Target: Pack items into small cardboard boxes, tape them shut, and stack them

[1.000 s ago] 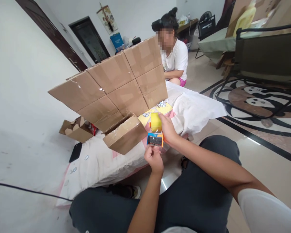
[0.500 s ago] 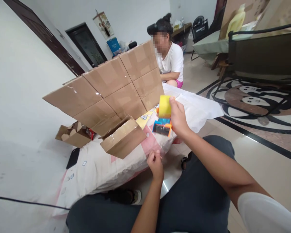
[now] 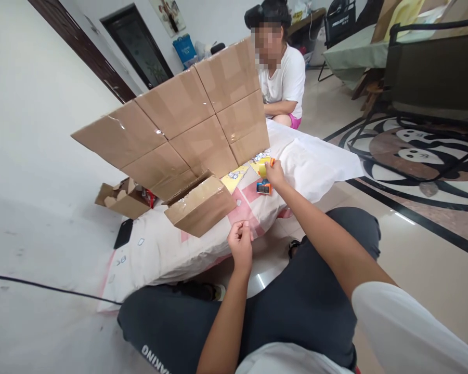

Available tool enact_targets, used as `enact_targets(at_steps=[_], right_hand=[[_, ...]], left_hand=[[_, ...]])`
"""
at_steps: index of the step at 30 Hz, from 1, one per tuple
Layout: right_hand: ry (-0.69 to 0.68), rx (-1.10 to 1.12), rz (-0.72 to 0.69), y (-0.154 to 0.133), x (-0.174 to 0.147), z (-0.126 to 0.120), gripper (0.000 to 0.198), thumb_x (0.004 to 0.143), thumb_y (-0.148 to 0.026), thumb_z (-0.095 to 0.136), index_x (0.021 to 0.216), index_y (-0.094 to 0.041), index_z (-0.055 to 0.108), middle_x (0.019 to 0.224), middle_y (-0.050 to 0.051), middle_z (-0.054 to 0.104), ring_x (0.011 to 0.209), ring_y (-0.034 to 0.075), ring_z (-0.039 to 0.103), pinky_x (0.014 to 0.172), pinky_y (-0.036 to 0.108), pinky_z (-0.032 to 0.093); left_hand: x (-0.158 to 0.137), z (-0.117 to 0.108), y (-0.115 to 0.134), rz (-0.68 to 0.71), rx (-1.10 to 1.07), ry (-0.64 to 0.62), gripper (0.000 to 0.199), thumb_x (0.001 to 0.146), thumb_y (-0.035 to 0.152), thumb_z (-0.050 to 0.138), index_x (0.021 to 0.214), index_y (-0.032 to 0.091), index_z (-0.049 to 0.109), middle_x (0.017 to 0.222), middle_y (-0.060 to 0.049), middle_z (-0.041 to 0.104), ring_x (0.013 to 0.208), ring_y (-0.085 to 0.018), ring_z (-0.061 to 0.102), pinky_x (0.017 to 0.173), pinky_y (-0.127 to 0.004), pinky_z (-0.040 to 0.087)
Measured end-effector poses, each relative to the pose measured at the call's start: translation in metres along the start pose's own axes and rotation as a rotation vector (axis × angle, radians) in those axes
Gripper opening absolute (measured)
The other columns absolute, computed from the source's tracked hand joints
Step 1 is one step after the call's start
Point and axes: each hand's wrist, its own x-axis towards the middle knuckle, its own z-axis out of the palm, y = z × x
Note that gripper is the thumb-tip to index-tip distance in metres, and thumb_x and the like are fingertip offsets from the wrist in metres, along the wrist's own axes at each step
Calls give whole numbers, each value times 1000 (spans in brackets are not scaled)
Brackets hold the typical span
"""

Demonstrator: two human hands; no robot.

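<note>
My right hand [image 3: 276,175] is closed around a tape dispenser [image 3: 264,187] with a blue and orange frame and a roll of yellow tape [image 3: 264,168]. It is over the far side of the patterned cloth; whether it touches the cloth I cannot tell. Nearer to me, my left hand [image 3: 241,244] is closed, thumb against curled fingers, at the cloth's front edge. What it pinches, if anything, is too small to make out. Left of it lies a long cardboard box [image 3: 203,210], partly open along its top.
A tall creased cardboard panel [image 3: 187,117] stands behind the box. Another person [image 3: 283,78] sits beyond its right end. At the left are an open carton [image 3: 127,205] and a black phone-like slab [image 3: 124,234]. White sheeting [image 3: 315,153] covers the right side.
My right hand has lowered the tape dispenser away from me, and it now looks smaller and turned. My left hand stays closed near the front edge. The whole view has shifted slightly.
</note>
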Motion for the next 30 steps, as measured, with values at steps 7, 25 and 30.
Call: enact_targets(at_steps=[7,25,30], right_hand=[[-338,-48,-466,-59,-55,-3,26,92,-48,61,95,-22,63,95,5,65,92,22,58,88,36,46],[-387,-272,-907,-108,-85,-3,19,99,-32,51,88,-22,62,105,9,57,107,27,51,98,47,40],[-373,-206,-853,-131,-79,-35,29,100,-51,50,90,-26,60,107,8,56,111,28,51,105,52,39]], left_hand=[[14,-17,9,-54,-50,-5,43,81,56,72,81,14,65,49,7,44,45,-7,42,49,-21,32],[46,-54,-24,-193,237,31,39,76,54,70,67,16,64,43,7,39,39,-9,33,43,-23,28],[64,-69,35,328,708,286,31,88,48,62,95,20,74,100,-12,70,99,-26,64,93,-41,49]])
